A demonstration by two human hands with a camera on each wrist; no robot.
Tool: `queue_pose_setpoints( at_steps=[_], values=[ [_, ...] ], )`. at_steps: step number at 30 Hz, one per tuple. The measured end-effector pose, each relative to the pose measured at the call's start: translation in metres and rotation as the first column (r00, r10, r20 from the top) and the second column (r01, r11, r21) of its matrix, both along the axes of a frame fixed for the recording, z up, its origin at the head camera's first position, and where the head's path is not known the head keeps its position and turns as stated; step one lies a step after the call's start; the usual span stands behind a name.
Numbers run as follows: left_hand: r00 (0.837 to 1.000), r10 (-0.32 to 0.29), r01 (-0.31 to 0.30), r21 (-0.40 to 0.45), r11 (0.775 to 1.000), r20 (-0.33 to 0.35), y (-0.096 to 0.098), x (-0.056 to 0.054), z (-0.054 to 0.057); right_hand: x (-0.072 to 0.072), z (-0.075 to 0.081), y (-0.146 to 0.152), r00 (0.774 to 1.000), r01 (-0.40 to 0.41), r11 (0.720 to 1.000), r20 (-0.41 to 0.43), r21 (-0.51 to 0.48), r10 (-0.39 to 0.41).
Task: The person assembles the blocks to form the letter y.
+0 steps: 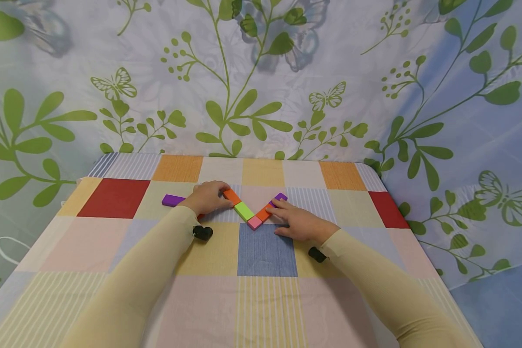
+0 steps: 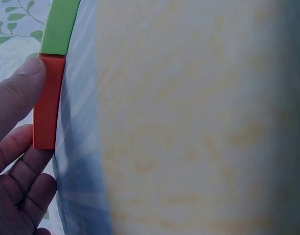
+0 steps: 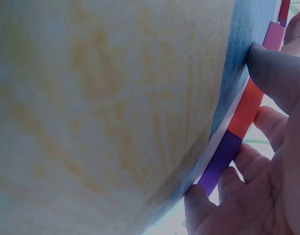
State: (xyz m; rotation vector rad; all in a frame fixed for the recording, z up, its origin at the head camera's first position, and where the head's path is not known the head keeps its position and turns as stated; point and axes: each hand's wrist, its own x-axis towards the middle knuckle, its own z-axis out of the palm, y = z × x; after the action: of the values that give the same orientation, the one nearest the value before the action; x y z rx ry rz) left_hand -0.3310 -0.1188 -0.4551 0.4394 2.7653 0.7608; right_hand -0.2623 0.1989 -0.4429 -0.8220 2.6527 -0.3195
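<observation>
Corner block point(image 1: 254, 223): here it is, on the tablecloth point(image 1: 267, 251), front point of a V!
Left row: inner left block point(image 1: 244, 211) touching it, then outer left block point(image 1: 232, 196), angling behind-left of it.
Right row: inner right block point(image 1: 263, 214), then outer right block point(image 1: 281, 196), behind-right of it.
Left hand point(image 1: 208, 197): left of it.
Right hand point(image 1: 302, 221): right of it.
Far-left block point(image 1: 172, 200): well left of it.
Hanging cloth point(image 1: 352, 58): way behind it.

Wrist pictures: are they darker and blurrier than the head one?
Yes. Head view: bright, cloth squares clear, soft shadow beside the right sleeve. Left wrist view: dim, cloth smeary, green block crisper. Right wrist view: dim and smeary too, white glare near the purple block.
</observation>
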Motion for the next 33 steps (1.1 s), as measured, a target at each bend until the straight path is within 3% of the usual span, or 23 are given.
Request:
queue_pose_setpoints(
  at_steps=[17, 28, 33],
  values=[
    [1.0, 0.0, 0.0, 0.006, 1.0, 0.009, -0.003, 0.002, 0.0, -0.002, -0.003, -0.002, 1.0, 0.004, 1.0, 0.014, -0.001, -0.004],
    [0.995, -0.087, 0.085, -0.037, 0.996, -0.055, -0.023, 0.012, 0.02, -0.001, -0.001, -0.002, 1.0, -0.001, 1.0, 0.008, -0.003, 0.001],
    [0.992, -0.122, 0.12, -0.035, 0.992, -0.045, -0.038, 0.021, 0.026, -0.001, 0.001, -0.001, 1.0, -0.001, 1.0, 0.014, 0.002, 0.001]
  ],
)
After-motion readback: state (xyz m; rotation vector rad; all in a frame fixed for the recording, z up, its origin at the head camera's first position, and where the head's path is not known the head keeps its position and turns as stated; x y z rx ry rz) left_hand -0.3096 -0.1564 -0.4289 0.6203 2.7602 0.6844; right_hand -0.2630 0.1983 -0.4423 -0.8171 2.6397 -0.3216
